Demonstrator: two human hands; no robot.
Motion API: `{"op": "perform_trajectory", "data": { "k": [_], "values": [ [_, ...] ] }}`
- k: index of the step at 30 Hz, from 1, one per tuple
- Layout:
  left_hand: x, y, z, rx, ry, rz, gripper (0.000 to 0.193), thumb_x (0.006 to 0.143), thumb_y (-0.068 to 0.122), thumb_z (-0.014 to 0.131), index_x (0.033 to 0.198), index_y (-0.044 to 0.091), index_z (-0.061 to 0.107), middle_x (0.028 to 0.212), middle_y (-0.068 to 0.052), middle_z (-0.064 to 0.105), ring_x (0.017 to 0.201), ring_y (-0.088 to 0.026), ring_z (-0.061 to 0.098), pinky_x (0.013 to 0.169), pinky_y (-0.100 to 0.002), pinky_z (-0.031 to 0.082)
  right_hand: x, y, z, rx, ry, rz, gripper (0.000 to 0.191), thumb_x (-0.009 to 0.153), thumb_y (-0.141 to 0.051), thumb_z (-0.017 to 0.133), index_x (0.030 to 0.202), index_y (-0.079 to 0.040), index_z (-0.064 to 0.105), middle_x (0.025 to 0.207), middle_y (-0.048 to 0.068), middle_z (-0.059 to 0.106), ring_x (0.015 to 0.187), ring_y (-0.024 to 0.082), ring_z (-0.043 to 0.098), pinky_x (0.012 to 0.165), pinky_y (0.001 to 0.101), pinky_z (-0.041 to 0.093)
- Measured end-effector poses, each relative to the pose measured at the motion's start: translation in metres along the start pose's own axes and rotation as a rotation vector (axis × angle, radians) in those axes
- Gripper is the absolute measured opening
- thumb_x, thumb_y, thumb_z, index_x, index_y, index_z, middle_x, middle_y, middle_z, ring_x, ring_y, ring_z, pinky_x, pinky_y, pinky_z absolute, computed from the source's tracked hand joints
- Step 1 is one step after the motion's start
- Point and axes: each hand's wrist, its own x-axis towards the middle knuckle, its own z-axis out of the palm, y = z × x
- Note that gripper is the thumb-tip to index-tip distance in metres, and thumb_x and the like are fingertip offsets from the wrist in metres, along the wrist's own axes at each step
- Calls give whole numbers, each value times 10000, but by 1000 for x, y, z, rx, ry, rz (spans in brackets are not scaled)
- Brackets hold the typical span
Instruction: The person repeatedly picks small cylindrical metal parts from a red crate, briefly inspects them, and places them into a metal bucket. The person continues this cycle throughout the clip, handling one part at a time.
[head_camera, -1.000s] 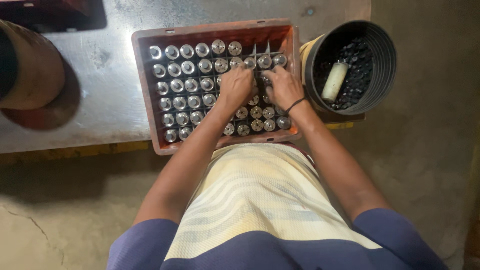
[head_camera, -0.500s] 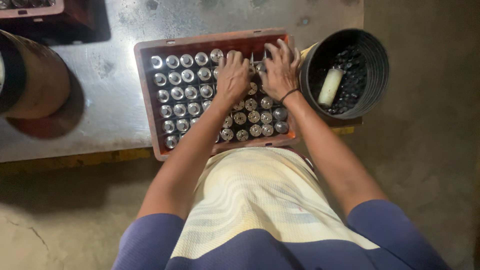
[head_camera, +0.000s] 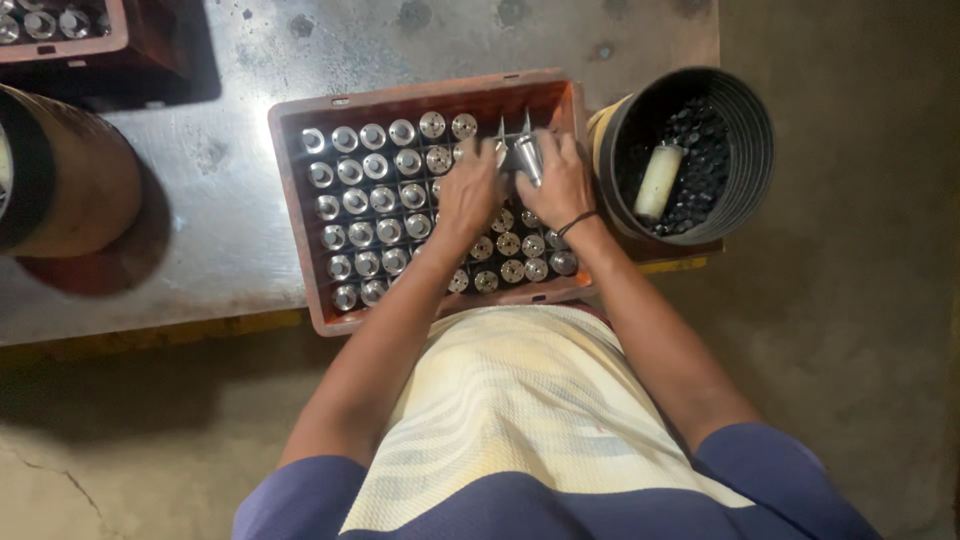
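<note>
A red-brown plastic crate (head_camera: 300, 215) on a grey metal table holds several rows of shiny upright metal cylinders (head_camera: 365, 200). Both my hands are inside its far right part. My right hand (head_camera: 562, 182) grips a shiny metal cylinder (head_camera: 528, 158) tilted on its side, lifted above the rows. My left hand (head_camera: 468, 190) is beside it, fingers curled over the parts and touching the same cylinder's end. A dark band is on my right wrist.
A black bucket (head_camera: 745, 130) right of the crate holds small dark pieces and a pale cylinder (head_camera: 658, 182). A large brown drum (head_camera: 70, 190) stands at left. Another crate with metal parts (head_camera: 60, 30) sits at the far left corner. The table's front edge (head_camera: 150, 330) is yellow.
Both hands moved from the middle of the crate toward its far right corner. A cylinder has come up out of the rows into my right hand.
</note>
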Motion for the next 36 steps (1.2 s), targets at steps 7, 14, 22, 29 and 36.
{"op": "perform_trajectory", "data": {
  "k": [7,14,22,29,36],
  "values": [
    [21,-5,17,131,-84,72,192,821,58,642,1000,12,695,1014,-213,670,876,-391,691,698,-483,579,3,9,7,0,-56,-51,418,800,-55,768,1209,-12,691,1147,189,656,1030,391,654,885,474,538],
    [25,-6,1,157,-22,204,170,819,63,609,934,49,734,975,-194,682,984,-403,643,834,-500,514,-17,21,4,-210,-122,59,295,901,-63,667,1189,-4,661,1399,242,537,1278,375,544,1142,464,444],
    [46,24,20,154,-106,177,249,917,233,610,1035,38,710,1129,-206,649,1068,-363,574,899,-527,428,-44,42,3,-438,-62,-133,567,903,-151,635,1424,65,565,1668,300,234,1581,398,188,1308,515,104],
    [52,27,39,164,-22,158,340,890,338,636,1016,33,713,1117,-186,639,1108,-364,537,931,-532,385,-23,17,9,-315,-154,89,516,870,-297,707,1244,47,619,1638,320,125,1528,485,105,1250,578,42],
    [59,17,35,128,-128,207,263,826,243,659,1001,55,714,1123,-162,613,1167,-357,497,987,-546,356,-17,13,19,-348,-159,169,467,792,-177,683,1216,18,657,1661,278,107,1519,488,100,1235,574,59]
  ]
}}
